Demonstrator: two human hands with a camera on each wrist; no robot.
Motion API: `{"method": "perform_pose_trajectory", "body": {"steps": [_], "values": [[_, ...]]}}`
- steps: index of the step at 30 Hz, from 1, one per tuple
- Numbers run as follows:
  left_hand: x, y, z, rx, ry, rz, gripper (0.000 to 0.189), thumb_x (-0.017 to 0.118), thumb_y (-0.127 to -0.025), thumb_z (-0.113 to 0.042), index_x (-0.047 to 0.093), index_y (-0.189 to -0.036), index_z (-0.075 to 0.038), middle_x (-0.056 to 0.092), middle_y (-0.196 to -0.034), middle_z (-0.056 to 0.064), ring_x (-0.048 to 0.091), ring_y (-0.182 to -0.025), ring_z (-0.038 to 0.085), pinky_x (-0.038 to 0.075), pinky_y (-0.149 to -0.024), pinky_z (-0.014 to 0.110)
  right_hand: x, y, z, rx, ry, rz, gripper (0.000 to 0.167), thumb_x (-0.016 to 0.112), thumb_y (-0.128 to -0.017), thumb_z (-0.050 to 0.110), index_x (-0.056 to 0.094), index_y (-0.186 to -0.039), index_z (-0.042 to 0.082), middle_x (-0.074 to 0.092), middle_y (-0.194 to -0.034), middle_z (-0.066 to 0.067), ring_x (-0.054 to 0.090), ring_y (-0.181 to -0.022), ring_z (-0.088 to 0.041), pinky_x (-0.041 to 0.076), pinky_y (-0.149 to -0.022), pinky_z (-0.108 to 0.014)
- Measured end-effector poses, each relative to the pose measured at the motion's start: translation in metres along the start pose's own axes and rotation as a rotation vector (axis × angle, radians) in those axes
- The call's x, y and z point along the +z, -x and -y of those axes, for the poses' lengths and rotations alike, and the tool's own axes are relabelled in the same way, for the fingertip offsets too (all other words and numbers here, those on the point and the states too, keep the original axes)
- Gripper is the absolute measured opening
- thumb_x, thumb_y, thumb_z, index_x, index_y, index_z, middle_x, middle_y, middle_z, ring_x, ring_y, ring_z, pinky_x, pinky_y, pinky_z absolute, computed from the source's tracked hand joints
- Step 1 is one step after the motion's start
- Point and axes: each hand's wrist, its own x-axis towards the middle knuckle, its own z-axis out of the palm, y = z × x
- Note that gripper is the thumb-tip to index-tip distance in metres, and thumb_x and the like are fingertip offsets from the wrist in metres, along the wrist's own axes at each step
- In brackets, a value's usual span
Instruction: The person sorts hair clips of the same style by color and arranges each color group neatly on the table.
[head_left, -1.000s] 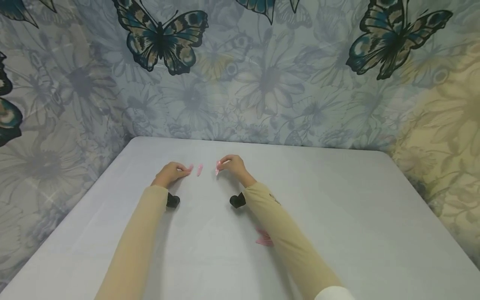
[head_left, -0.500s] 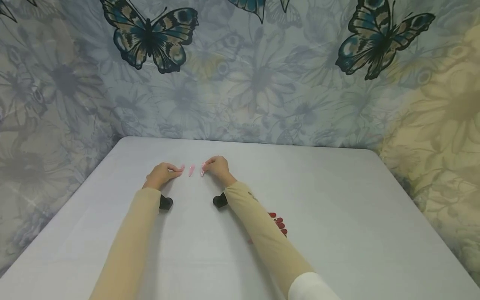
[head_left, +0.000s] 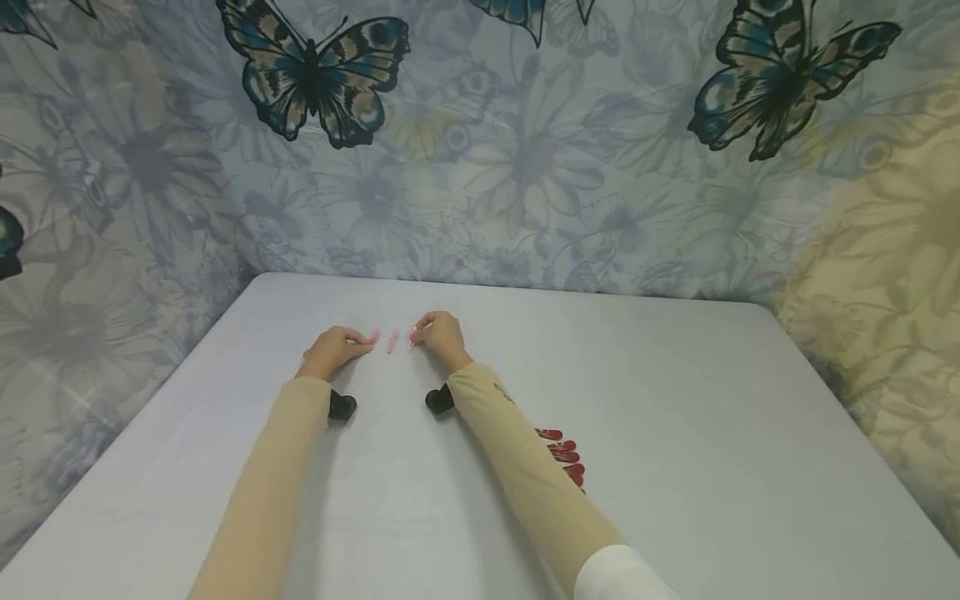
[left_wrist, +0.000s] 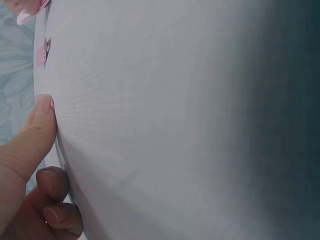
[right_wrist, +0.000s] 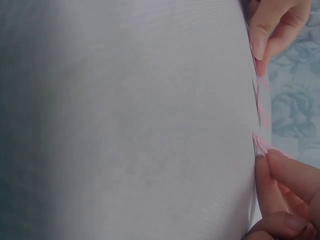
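Note:
Three slim pink hair clips stand in a short row at the far left part of the white table. My left hand [head_left: 333, 350] pinches the left clip [head_left: 375, 336]; in the left wrist view its thumb covers most of that clip. The middle clip [head_left: 392, 341] lies untouched between my hands. On the right, my right hand [head_left: 441, 337] holds another pink clip [head_left: 412, 337] between thumb and fingertips, close over the table. Its pointed end [right_wrist: 258, 142] sticks out past the fingertips in the right wrist view.
Several red hair clips [head_left: 566, 454] lie in a row beside my right forearm, which partly hides them. A black wrist camera [head_left: 342, 407] hangs at the left cuff and another black camera [head_left: 439, 401] at the right. A butterfly-print curtain [head_left: 525, 183] stands behind the table [head_left: 675, 400].
My right hand has moved left with its pink clip, nearer the middle one. My right forearm shifted left, uncovering the red clips and hiding some pink pieces. The left hand stayed at its clip.

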Motion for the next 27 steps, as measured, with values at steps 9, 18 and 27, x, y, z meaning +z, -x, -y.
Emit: {"method": "perform_pose_trajectory", "body": {"steps": [9, 18, 27], "values": [[-0.002, 0.001, -0.001, -0.034, 0.027, 0.015, 0.038, 0.065, -0.093, -0.036, 0.067, -0.119, -0.008, 0.043, -0.149, 0.023, 0.033, -0.14, 0.049, 0.016, -0.108, 0.075, 0.009, -0.032, -0.016, 0.035, -0.012, 0.105, 0.018, 0.082, -0.075, 0.018, 0.073, -0.084, 0.005, 0.071, -0.086, -0.005, 0.06, -0.074, -0.018, 0.05, -0.071, -0.028], [0.006, -0.014, 0.011, -0.021, 0.055, -0.013, 0.039, 0.069, -0.088, -0.046, 0.073, -0.112, -0.016, 0.048, -0.148, 0.016, 0.034, -0.141, 0.045, 0.011, -0.107, 0.077, 0.002, 0.008, 0.002, 0.017, 0.083, -0.007, 0.013, 0.073, -0.084, 0.016, 0.074, -0.091, 0.005, 0.07, -0.086, -0.003, 0.049, -0.069, -0.011, 0.034, -0.055, -0.02], [0.002, 0.005, 0.0, -0.021, 0.052, -0.053, 0.036, 0.064, -0.094, -0.033, 0.067, -0.118, -0.007, 0.043, -0.15, 0.02, 0.032, -0.142, 0.045, 0.015, -0.11, 0.073, 0.004, 0.011, 0.004, -0.031, 0.085, -0.027, 0.012, 0.074, -0.082, 0.015, 0.076, -0.086, 0.003, 0.074, -0.086, -0.008, 0.048, -0.065, -0.011, 0.035, -0.052, -0.02]]}}
